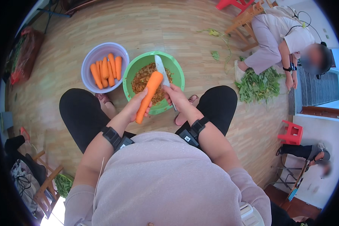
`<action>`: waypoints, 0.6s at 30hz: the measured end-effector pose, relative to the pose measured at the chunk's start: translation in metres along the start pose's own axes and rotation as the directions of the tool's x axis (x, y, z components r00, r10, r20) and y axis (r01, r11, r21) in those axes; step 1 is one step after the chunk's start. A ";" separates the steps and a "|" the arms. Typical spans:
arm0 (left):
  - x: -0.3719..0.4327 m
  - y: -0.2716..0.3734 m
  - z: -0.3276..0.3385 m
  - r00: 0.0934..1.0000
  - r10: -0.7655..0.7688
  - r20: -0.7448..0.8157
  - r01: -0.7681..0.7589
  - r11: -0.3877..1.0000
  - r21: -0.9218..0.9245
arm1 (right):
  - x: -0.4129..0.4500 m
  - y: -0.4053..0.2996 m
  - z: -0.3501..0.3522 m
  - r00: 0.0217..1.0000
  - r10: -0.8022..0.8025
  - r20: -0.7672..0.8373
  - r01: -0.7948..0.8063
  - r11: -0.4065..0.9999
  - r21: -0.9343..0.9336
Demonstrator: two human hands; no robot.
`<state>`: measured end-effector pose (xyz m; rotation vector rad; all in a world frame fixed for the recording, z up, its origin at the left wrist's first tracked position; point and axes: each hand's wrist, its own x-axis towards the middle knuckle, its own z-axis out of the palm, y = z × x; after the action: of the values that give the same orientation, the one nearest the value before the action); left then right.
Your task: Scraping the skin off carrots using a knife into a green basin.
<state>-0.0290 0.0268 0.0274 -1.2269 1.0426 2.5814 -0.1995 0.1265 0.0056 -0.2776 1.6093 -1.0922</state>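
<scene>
A large orange carrot (150, 94) lies slantwise in my left hand (139, 103), its thick end up and away from me. My right hand (175, 95) is closed around the handle of a kitchen knife (161, 67), whose broad blade points away from me beside the carrot's thick end. Whether the blade touches the carrot, I cannot tell. Both are above a green plastic basin (180, 76) that holds a heap of brownish-orange peelings (141, 79). To its left, a lilac plastic basin (86, 56) contains several smooth orange carrots (105, 68).
My knees flank the green basin. At right, a seated person (271, 36) bends over a pile of leafy greens (260, 84). Red plastic stools (291, 132) and another person (313, 154) are farther right. A wooden chair (46, 186) stands at lower left, a red bag (25, 56) at upper left.
</scene>
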 end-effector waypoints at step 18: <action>0.007 -0.003 -0.008 0.988 0.010 0.155 0.033 0.961 -0.273 | -0.009 -0.017 -0.015 0.776 -0.622 -0.108 0.304 0.518 -0.800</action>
<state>-0.0275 0.0229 0.0169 -1.0542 0.6625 2.8308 -0.2150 0.1312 0.0235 -1.2033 2.4034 -0.8218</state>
